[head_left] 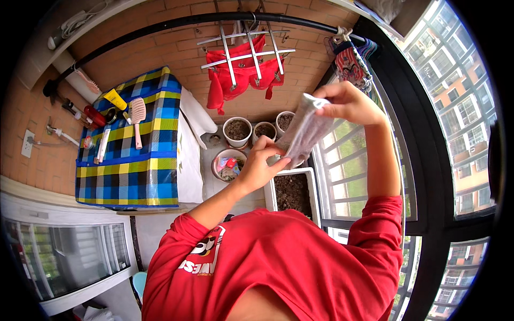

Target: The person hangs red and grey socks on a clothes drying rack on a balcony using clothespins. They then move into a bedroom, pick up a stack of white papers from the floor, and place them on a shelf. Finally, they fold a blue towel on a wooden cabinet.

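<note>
Brick wall (176, 60) behind; gripping plastic bag (306, 131) at top with right hand (348, 104), at lower end with left hand (261, 167), near far edge of white planter (270, 193); could sag and spill outside that rim from loosened lower pinch.

Contents of the plastic bag (306, 131) were too hazy to identify. Red shirt (273, 251) hid the near end of the rectangular planter (315, 195) and part of a light-blue object (139, 282); lower frame edge cut off the shirt.
</note>
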Demonstrator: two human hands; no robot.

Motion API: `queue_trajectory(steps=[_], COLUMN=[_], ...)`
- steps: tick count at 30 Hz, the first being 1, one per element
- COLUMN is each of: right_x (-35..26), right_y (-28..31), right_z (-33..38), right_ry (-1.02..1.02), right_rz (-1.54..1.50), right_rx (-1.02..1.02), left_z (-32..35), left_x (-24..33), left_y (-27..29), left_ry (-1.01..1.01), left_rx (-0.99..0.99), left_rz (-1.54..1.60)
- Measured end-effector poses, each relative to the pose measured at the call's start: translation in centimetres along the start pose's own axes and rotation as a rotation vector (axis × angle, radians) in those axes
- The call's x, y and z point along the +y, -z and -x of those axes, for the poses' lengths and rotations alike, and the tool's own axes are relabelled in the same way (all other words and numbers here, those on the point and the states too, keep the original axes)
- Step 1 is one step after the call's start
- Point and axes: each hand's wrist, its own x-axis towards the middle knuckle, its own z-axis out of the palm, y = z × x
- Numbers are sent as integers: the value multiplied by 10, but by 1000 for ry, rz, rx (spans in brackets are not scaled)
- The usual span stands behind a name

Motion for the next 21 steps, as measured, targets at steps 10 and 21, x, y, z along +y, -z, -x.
queue_trajectory(steps=[10,21], right_x=[-11,12], right_y=[-4,-22], right_z=[37,130], right_ry=[-68,-359], right_rz=[-114,-142], right_rx=[53,641], left_z=[-17,-19], left_x=[-4,-5], left_y=[-12,-33], left_ry=[-144,173], left_rx=[-52,-593], left_rz=[254,534])
